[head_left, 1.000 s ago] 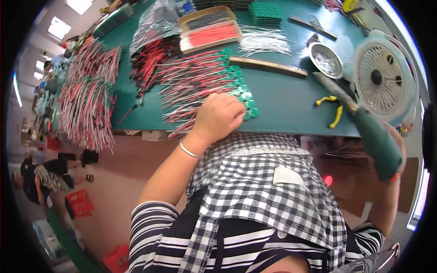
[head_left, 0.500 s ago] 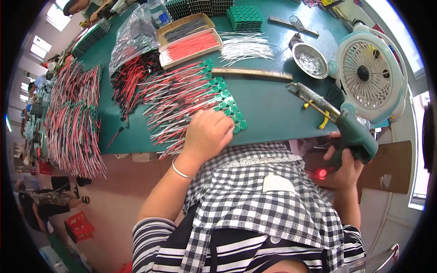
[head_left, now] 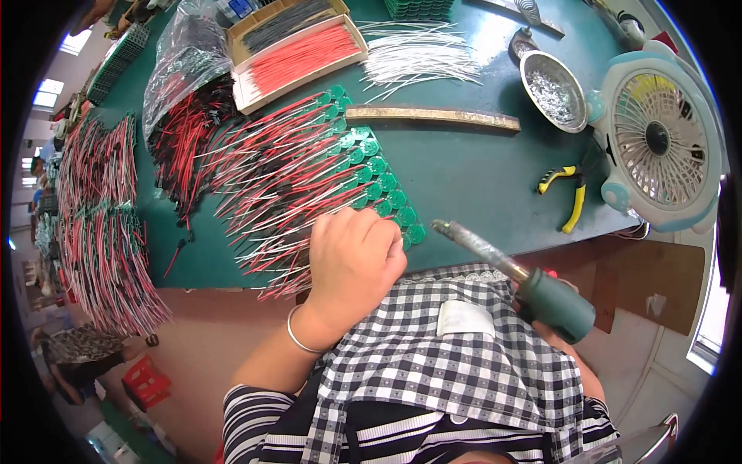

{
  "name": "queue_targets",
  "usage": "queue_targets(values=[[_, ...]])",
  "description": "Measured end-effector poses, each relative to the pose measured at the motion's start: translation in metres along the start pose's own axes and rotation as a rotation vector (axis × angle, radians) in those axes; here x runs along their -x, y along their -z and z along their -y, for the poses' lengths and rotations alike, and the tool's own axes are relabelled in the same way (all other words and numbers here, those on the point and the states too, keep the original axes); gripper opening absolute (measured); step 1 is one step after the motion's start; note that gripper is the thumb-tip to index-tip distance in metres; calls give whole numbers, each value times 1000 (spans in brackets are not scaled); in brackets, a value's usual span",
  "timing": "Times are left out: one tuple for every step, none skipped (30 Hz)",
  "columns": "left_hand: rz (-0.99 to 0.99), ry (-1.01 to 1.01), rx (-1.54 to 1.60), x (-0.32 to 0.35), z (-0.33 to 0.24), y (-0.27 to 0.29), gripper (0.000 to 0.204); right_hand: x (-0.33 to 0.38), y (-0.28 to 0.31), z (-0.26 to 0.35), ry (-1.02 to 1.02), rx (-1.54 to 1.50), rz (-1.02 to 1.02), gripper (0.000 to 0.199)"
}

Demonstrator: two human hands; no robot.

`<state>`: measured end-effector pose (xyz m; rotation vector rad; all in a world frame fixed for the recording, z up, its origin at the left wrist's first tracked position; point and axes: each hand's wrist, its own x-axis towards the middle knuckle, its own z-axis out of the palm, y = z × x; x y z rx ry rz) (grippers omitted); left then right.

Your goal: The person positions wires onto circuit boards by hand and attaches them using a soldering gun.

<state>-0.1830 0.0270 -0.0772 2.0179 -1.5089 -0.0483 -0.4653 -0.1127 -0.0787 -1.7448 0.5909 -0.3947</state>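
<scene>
My left hand (head_left: 355,251) is closed, knuckles up, over the near end of a green panel of round circuit boards (head_left: 377,185). Its fingertips are turned under, so what they pinch is hidden. Red, white and black wires (head_left: 270,185) fan leftward from the panel. My right hand (head_left: 552,339), mostly covered by the tool, grips a soldering gun (head_left: 555,305) with a dark green body. The gun's metal barrel slants up to the left, its tip near the panel's right near corner but apart from it.
A wooden strip (head_left: 433,116) lies along the panel's far end. Beyond are white wires (head_left: 417,58) and a box of red wires (head_left: 305,58). To the right are yellow-handled pliers (head_left: 576,193), a metal bowl (head_left: 553,89) and a fan (head_left: 657,139). Wired panels (head_left: 100,232) are piled left.
The soldering gun has swung left and nearer to me, its tip now close to the panel. My left hand stays closed at the panel's near end. The whole view has shifted slightly.
</scene>
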Motion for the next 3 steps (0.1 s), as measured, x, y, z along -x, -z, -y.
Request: queue_targets(values=[[1,6,-29,0,0,-2,15,2,-1,-4,-24,89,6,30],[1,11,-58,1,0,-4,16,3,-5,-6,20,8,5,21],[-8,10,-67,1,0,-4,16,2,-5,-7,14,6,9,21]])
